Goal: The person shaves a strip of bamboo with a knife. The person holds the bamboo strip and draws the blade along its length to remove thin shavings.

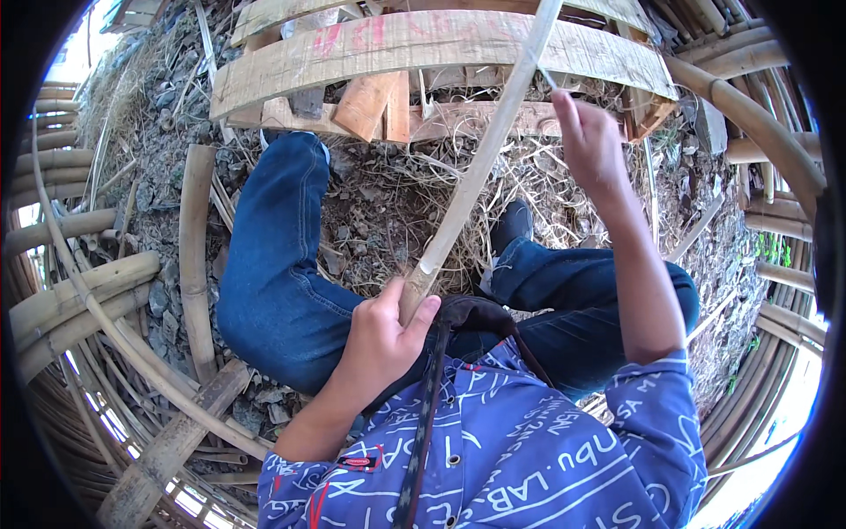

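A long pale bamboo strip slants away from my lap and rests across the wooden pallet ahead. My left hand is closed round its near end, where the outer skin looks browner, with the thumb along the top. In my right hand, closed and slightly blurred, is a knife; its handle is hidden in the fist. The thin grey blade reaches to the right edge of the strip near the pallet's front board. Whether it touches the strip, I cannot tell.
The wooden pallet lies across the far side, with loose wood blocks under its board. Shavings and stones cover the ground between my legs. Bamboo poles lie at the left, and bamboo walls curve round both sides.
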### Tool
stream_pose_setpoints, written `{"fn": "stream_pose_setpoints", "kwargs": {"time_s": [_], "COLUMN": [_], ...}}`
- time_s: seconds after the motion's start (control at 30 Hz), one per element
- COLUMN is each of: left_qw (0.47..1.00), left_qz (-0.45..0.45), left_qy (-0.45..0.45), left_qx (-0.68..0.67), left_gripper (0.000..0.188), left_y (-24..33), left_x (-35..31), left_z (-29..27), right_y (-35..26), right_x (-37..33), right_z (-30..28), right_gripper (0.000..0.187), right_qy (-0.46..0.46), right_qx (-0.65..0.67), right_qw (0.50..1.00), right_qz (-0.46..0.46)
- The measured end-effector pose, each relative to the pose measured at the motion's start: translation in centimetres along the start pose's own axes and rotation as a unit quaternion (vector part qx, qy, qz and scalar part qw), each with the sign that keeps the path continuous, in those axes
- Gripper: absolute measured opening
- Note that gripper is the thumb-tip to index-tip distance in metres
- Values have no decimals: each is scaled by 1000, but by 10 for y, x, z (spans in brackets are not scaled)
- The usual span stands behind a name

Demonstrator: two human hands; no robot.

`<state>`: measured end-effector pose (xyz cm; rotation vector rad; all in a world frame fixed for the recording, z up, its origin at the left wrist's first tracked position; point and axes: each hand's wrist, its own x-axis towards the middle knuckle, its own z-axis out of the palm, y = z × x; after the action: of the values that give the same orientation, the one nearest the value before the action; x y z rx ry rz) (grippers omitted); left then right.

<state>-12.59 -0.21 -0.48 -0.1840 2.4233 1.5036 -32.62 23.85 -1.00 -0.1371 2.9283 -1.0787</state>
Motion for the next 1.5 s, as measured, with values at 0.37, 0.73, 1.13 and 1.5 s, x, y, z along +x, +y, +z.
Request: {"fn": "stream_pose_setpoints", "kwargs": {"time_s": [0.37, 0.73, 1.13, 1.5], "left_qw": [876, 997, 996, 998], "left_qz": [-249, -6, 32, -7], "left_qy": [-210, -39, 23, -1], "left_qx": [-355, -72, 80, 55], "left_gripper": [11, 13, 10, 12], "left_y": [9, 2, 7, 9], "left_x": [9, 4, -1, -26], "left_z": [-23, -1, 3, 7], "right_y": [-28, -79, -64, 16], "right_x": [-104, -127, -116, -47], "right_z": [26, 31, 40, 14], "right_gripper": [43, 39, 43, 40], "right_qy": [-94, -193, -146, 42], "right_qx": [153, 62, -66, -203], "right_qw": [983, 979, 971, 973], "right_qz": [22, -33, -176, -101]}}
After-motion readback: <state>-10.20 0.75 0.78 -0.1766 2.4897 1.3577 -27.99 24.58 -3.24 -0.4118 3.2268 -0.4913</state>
